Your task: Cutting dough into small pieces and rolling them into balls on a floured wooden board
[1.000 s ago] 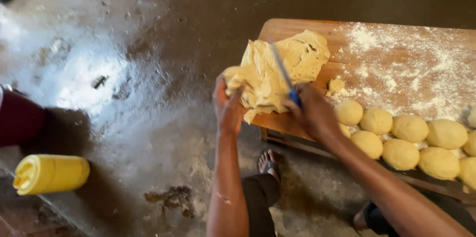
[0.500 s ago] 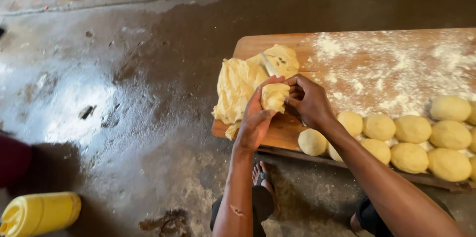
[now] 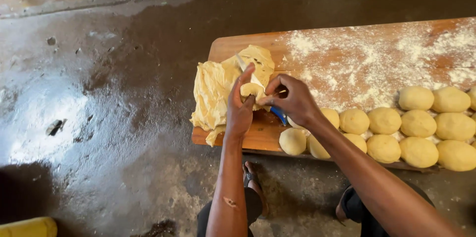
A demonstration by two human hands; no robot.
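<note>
A small lump of dough (image 3: 252,90) sits between the two hands, just right of the big dough mass (image 3: 218,88) at the left end of the wooden board (image 3: 258,133). The left hand (image 3: 240,108) curls around the lump from the left, fingers half closed and touching it. The right hand (image 3: 291,100) pinches the lump's right side with closed fingertips; a blue-handled knife (image 3: 278,114) seems tucked under its palm, though the grip is hidden. Dough balls (image 3: 419,133) lie in rows to the right, near the floured patch (image 3: 377,61).
</note>
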